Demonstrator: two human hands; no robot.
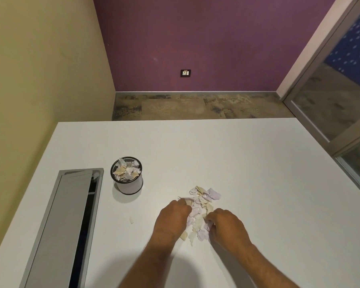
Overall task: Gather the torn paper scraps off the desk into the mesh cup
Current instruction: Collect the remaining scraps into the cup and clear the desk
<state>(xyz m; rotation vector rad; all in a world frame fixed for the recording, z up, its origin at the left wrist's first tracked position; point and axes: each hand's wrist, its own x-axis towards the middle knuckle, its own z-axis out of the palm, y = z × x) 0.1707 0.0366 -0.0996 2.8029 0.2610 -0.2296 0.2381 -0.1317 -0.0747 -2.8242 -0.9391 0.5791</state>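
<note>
White desk (237, 159), matte, plain surface. Left side: long grey cable hatch (58, 225) set into the top, its flap partly open along the right edge. Just right of the hatch's far end: mesh cup (126, 177), upright, filled with paper scraps to the rim. Centre, nearer edge: loose pile of torn scraps (202, 206), cream and pale lilac. One stray scrap (131, 220) lies apart, between hatch and pile.

You're in an office room: white counter (216, 152) with a cable hatch (58, 221), glass partition (341, 100), carpet tiles (195, 107), wall socket (185, 73).
</note>
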